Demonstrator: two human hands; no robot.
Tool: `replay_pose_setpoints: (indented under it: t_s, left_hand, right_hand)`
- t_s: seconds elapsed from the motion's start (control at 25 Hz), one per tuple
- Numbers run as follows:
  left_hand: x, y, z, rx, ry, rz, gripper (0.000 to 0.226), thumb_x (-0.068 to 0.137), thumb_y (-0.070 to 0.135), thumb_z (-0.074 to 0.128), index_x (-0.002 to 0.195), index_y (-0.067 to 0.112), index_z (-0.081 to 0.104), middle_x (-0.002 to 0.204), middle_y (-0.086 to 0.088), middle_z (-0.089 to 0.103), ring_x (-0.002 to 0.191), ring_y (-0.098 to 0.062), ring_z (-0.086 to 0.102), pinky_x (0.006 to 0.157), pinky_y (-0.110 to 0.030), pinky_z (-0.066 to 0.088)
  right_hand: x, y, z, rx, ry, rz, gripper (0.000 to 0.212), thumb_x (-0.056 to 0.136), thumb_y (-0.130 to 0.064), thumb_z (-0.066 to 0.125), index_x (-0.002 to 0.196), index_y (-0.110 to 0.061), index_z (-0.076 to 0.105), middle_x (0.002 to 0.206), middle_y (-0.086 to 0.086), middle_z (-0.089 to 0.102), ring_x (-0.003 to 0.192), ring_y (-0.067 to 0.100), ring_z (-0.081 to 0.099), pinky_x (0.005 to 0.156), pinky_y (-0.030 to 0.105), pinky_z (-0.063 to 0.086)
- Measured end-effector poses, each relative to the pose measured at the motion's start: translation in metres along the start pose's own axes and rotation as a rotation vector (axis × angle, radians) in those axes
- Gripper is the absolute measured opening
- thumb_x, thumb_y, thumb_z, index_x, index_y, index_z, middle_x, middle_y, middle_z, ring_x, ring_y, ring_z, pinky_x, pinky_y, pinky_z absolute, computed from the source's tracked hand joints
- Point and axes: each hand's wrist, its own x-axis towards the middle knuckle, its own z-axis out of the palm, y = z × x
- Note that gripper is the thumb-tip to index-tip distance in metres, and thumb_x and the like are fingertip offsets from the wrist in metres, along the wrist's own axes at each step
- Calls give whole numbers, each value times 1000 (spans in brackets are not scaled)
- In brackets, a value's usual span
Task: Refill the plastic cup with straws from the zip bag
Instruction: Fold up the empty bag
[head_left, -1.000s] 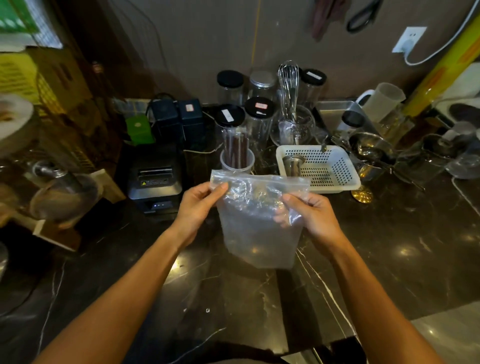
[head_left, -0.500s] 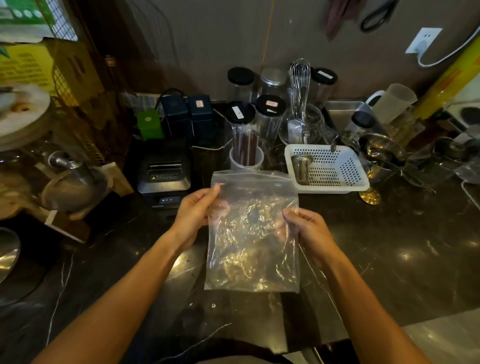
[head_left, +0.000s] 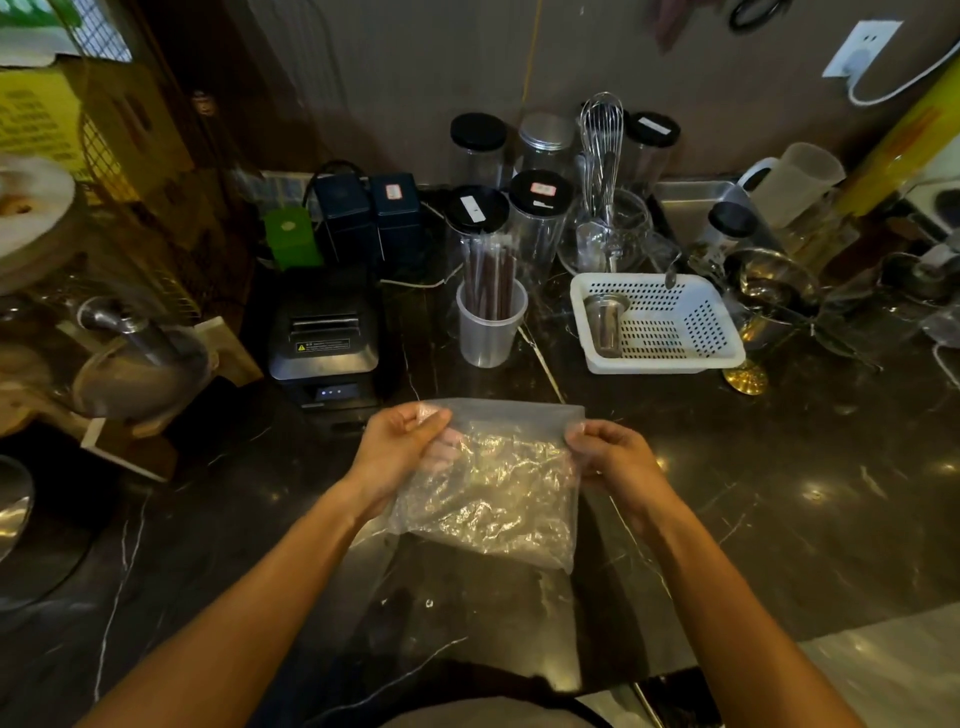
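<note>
**Zip bag held over the bench, straws standing in the cup**

The left hand (head_left: 397, 449) and the right hand (head_left: 613, 457) each pinched an upper corner of the clear zip bag (head_left: 493, 488), holding it crinkled above the dark marble bench (head_left: 779, 493). The plastic cup (head_left: 491, 325) stood further back, well apart from the bag, with dark straws (head_left: 488, 283) upright inside it. Just left of the cup sat a black receipt printer (head_left: 324, 332) bearing a yellow warning sticker whose writing was too small to read. To the right lay a white perforated basket (head_left: 660, 325) holding a small metal cup (head_left: 605, 322). Behind stood black-lidded jars (head_left: 537, 218) with small labels, their text illegible, and a wire whisk (head_left: 601, 135).
</note>
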Motion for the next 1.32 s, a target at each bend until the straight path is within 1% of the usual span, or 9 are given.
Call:
replay_pose_setpoints:
  t_s: [0.16,0.36,0.52,0.64,0.72,0.92,1.08,1.2,1.32]
  left_hand:
    - [0,2,2,-36,-17,27,20,97,16,67,106,-1,72,91,-16,80,71,-17,77,65,-26,63]
    - [1,-1,1,64,-17,114,13,90,10,75,98,-1,72,86,-13,77,79,-19,76,74,-27,61]
    - [6,1,-4,81,-17,114,67,76,-4,83,134,10,52,89,-20,70,91,-25,76,93,-36,60]
    - [9,-1,-8,173,-65,111,88,74,-4,85,149,17,42,96,-30,68,101,-36,74,103,-40,55]
    - [7,1,-8,258,-92,124,71,78,1,84,141,14,55,98,-19,74,100,-31,76,99,-46,58]
    - [4,9,-14,433,-77,249,9,87,15,78,96,15,77,110,-15,66,104,-26,68,89,-40,62]
    - [2,14,-17,160,-165,146,23,97,16,67,115,2,66,113,-18,72,105,-30,74,87,-42,63]
    - [0,14,-10,-23,-167,36,29,100,18,63,127,7,60,119,-16,73,106,-32,75,89,-48,62]
    - [0,13,-2,-139,-135,-7,31,103,15,58,132,7,57,124,-16,72,111,-32,73,90,-48,62]
  right_hand:
    - [1,-4,4,49,38,-6,33,96,-7,71,129,-7,64,116,18,77,86,21,79,74,32,61]
    - [1,-10,5,61,119,-115,43,101,-2,63,135,-28,56,106,10,74,80,15,77,59,21,60]
    - [3,-15,-2,-91,14,-129,32,100,-8,66,124,-29,66,124,3,70,106,18,73,83,30,60]
    - [5,-18,-7,-189,-112,-82,58,94,-5,74,146,-23,54,131,1,64,112,18,69,84,29,59]
    - [7,-19,-7,-297,-115,-104,58,93,-2,73,146,-22,56,133,2,64,113,17,67,82,27,59]
    - [8,-19,-10,-543,-50,-237,7,97,-13,71,101,-18,75,114,8,64,105,22,64,78,27,53]
    - [7,-21,-11,-328,-86,-252,5,96,-15,73,95,-10,70,111,16,67,106,35,69,84,41,61]
    - [0,-23,-7,-80,-76,-184,18,93,-12,76,110,-11,68,114,15,73,102,35,75,82,43,64]
    - [-6,-19,-3,81,-135,-37,36,93,-19,77,126,-9,68,119,14,78,107,35,78,93,52,62]
